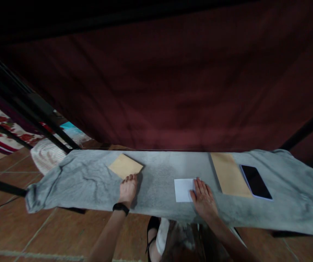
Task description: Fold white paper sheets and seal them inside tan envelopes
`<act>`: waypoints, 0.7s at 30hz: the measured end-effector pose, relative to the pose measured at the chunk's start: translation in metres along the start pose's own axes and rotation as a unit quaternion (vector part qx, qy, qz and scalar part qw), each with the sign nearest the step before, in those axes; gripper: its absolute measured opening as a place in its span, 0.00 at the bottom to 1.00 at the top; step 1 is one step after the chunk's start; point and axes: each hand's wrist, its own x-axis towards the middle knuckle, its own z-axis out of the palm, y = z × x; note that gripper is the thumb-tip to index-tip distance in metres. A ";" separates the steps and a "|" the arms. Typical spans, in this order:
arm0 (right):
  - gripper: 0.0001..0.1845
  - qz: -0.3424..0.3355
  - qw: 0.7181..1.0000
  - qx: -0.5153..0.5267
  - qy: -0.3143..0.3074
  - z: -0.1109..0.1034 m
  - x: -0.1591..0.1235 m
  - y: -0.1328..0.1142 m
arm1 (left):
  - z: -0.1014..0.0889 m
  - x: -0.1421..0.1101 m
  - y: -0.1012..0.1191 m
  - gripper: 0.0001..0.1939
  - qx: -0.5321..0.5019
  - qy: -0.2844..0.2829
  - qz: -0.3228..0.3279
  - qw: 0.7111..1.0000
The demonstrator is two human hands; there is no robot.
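My left hand, with a black band on its wrist, is closed at the near corner of a small tan paper piece. Its fingers are curled over that edge, and a shadow shows beside it. My right hand lies flat with fingers stretched out, covering the right edge of a white sheet of paper. Further right, a larger tan paper piece rests on the grey cloth, apart from my right hand. A phone with a dark screen and a light purple edge lies beside it.
A grey cloth covers the narrow bench, wrinkled toward the left end. A dark red curtain hangs right behind it. Black metal bars stand at the left. Below is a tiled floor, with my foot under the bench.
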 end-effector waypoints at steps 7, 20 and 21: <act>0.29 0.023 0.995 0.096 0.006 -0.011 0.003 -0.003 | 0.030 -0.101 0.096 0.22 0.060 -0.143 0.164 0.974; 0.22 0.165 0.801 0.560 -0.131 -0.036 0.007 -0.044 | 0.023 -0.131 0.140 0.29 -0.039 -0.149 0.257 0.954; 0.22 0.170 0.795 0.567 -0.133 -0.037 0.006 -0.042 | 0.022 -0.127 0.136 0.37 -0.040 -0.146 0.268 0.951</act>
